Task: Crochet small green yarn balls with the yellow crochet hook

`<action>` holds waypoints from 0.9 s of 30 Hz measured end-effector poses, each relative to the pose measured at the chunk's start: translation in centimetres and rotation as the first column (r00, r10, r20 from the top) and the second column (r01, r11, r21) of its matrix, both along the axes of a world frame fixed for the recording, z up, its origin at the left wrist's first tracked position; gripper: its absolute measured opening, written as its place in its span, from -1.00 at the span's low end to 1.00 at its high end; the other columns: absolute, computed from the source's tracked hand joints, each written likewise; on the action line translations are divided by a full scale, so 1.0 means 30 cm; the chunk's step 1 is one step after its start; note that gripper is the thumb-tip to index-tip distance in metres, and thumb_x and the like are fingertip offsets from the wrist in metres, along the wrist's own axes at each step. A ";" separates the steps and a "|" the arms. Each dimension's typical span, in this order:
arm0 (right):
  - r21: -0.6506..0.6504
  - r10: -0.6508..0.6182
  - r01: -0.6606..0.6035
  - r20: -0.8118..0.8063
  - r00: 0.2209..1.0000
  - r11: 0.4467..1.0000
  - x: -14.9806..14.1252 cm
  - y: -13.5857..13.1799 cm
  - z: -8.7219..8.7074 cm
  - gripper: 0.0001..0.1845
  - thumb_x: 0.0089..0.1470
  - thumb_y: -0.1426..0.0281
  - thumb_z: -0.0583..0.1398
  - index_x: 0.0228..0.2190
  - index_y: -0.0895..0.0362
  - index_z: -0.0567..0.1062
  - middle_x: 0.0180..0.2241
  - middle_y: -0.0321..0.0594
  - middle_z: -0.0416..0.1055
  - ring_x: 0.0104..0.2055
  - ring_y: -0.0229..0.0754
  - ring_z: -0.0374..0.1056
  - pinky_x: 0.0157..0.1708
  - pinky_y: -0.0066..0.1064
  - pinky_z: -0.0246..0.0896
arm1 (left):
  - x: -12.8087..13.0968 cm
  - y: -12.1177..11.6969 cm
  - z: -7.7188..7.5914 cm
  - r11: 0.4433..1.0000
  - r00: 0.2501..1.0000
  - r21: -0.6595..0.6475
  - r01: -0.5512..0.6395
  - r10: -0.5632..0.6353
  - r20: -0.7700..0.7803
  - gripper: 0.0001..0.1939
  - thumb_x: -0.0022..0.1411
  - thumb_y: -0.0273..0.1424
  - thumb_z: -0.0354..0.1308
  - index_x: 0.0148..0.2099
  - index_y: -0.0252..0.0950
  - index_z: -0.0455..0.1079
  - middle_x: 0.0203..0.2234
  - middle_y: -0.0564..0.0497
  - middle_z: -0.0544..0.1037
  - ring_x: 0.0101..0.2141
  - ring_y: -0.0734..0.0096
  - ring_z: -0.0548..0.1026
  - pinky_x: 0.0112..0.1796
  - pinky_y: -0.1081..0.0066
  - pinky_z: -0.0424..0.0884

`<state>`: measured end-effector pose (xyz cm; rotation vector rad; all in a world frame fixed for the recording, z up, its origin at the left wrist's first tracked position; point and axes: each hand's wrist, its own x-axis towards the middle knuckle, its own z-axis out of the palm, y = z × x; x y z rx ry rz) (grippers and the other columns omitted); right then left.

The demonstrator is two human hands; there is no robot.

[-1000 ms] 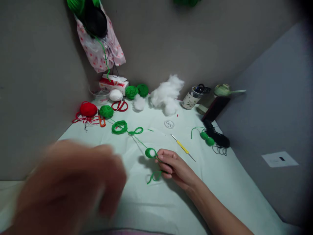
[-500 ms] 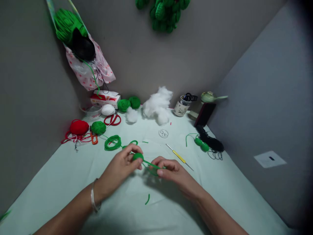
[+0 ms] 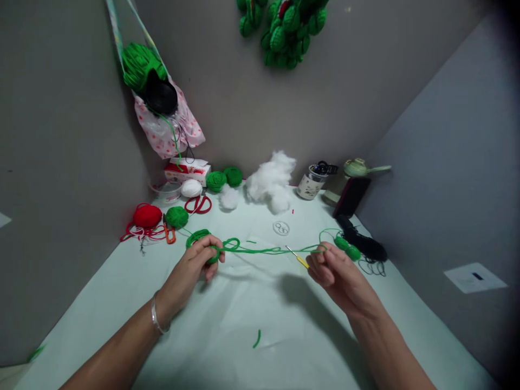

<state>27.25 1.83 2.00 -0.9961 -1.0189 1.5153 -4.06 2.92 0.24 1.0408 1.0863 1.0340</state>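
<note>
My left hand (image 3: 194,266) is closed on a small green crocheted ball (image 3: 213,255), pinched between thumb and fingers. A strand of green yarn (image 3: 268,250) runs from it, pulled taut to the right, to my right hand (image 3: 338,273), which pinches the strand's other end. Both hands hover over the pale green table cover (image 3: 244,319). A yellow-handled crochet hook (image 3: 298,258) lies under the strand, just left of my right hand. A coil of green yarn (image 3: 195,236) lies behind my left hand.
Along the back stand a red yarn ball (image 3: 147,215), green yarn balls (image 3: 224,177), white stuffing (image 3: 273,181), red scissors (image 3: 199,204), a tissue box (image 3: 187,169) and a jar (image 3: 311,181). Two green crocheted balls (image 3: 347,247) and black yarn (image 3: 363,244) lie at right. A green snippet (image 3: 257,338) lies near me.
My left hand came in and took the green ball. Both hands then moved apart, the right one going right, and stretched the yarn between them. The view tilted up.
</note>
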 end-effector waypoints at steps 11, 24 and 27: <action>-0.040 -0.176 0.178 0.040 0.984 0.983 0.048 0.120 0.026 -0.62 -0.02 0.17 0.49 -0.48 0.11 0.46 -0.65 -0.52 -0.04 -0.59 -0.39 -0.26 -0.67 -0.54 -0.24 | -0.002 -0.015 0.009 0.939 0.939 -0.039 0.341 -0.342 -0.022 -0.84 0.21 -0.38 0.09 -0.20 -0.31 0.45 -0.50 0.11 0.42 -0.62 0.59 0.13 -0.49 0.42 0.00; 0.176 -0.488 0.458 0.217 0.845 0.871 0.208 0.076 0.014 -0.58 -0.04 0.04 0.41 -0.57 0.03 0.41 -0.68 -0.48 -0.04 -0.61 -0.33 -0.22 -0.65 -0.42 -0.26 | -0.039 -0.006 0.043 0.974 0.969 -0.006 0.228 -0.226 0.098 -0.84 0.24 -0.40 0.05 -0.15 -0.29 0.37 -0.47 0.13 0.36 -0.59 0.61 0.07 -0.49 0.42 -0.04; 0.207 -0.441 0.389 0.413 0.797 0.898 0.131 0.061 0.000 -0.69 -0.14 0.18 0.50 -0.44 0.06 0.56 -0.58 -0.31 0.33 -0.58 -0.29 0.04 -0.60 -0.40 -0.13 | -0.020 -0.015 0.040 0.973 0.966 0.001 0.231 -0.230 0.116 -0.80 0.23 -0.41 0.06 -0.08 -0.28 0.36 -0.42 0.12 0.39 -0.59 0.63 0.07 -0.49 0.43 -0.04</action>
